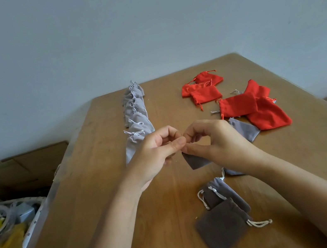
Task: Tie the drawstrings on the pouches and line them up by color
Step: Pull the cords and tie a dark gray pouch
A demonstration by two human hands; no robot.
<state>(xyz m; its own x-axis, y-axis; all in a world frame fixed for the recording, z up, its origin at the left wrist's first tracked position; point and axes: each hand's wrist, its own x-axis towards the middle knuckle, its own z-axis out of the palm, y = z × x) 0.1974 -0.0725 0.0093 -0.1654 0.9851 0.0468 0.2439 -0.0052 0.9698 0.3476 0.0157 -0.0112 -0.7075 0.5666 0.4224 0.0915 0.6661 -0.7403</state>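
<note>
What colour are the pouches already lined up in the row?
Light grey with white drawstrings, the row of pouches, head view.

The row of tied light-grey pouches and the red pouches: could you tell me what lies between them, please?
In the head view, only bare wooden table separates the grey row from the red pouches.

L hand (154, 149) – fingers pinched | R hand (211, 139) – pinched, fingertips touching L | forearms converge mid-frame

There is just one camera, worn on the person's head. It looks forward and down at a wooden table (110, 198) from close up. The left hand (156, 149) and right hand (215, 138) sit in the middle. A pale wall (140, 23) fills the top.
</note>
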